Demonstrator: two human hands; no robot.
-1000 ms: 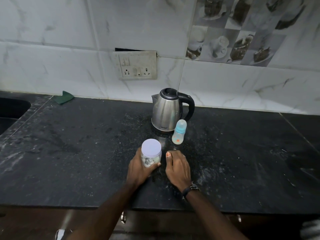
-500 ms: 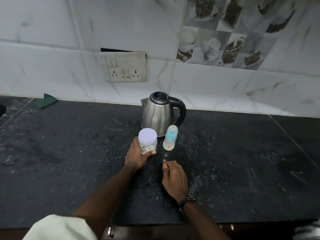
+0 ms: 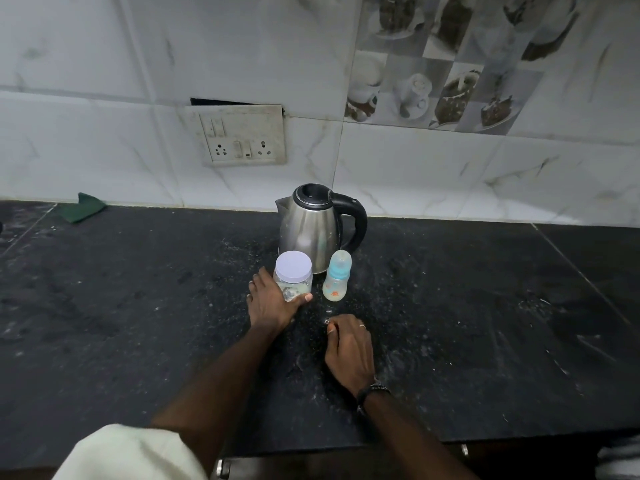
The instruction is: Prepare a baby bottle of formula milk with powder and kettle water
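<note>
A steel kettle (image 3: 310,233) with a black lid and handle stands at the back of the black counter (image 3: 138,323). Right in front of it stands a capped baby bottle (image 3: 336,277) with a blue collar. To the bottle's left is a clear jar (image 3: 293,276) with a pale lilac lid and some pale powder at the bottom. My left hand (image 3: 272,303) grips the jar's lower part from the near left side. My right hand (image 3: 349,348) rests on the counter in front of the bottle, fingers curled. A small shiny speck lies at its fingertips; whether it is held is unclear.
A socket and switch plate (image 3: 242,136) is on the tiled wall behind the kettle. A green cloth (image 3: 81,207) lies at the far left against the wall. Pale dust is spread over the counter. A drawer front shows under its front edge (image 3: 346,445).
My left hand has slid the jar away from me, up beside the bottle and in front of the kettle. My right hand stays on the counter nearer to me.
</note>
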